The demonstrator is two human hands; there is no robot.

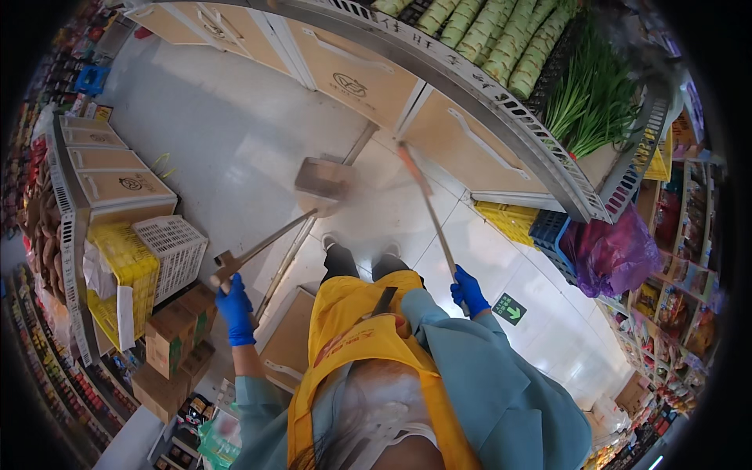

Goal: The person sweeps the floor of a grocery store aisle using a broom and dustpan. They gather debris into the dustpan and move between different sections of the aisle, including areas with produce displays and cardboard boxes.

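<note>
In the head view my left hand (235,310), in a blue glove, grips the top end of the handle of a long-handled dustpan (323,179). The pan rests on the floor ahead of my feet. My right hand (468,291), also gloved in blue, is closed round the stick of a broom (439,226). The broom's reddish head (415,168) lies to the right of the pan, near the cabinet base, and looks blurred. Between pan and broom the view is hazy, so any sweepings there cannot be made out.
A produce stand with wooden cabinet doors (352,76) curves across the front, bearing celtuce stems (487,38) and green leaves (593,100). Yellow (126,252) and white crates (176,252) and cardboard boxes (170,335) stand left. A purple bag (614,252) hangs right, near stocked shelves.
</note>
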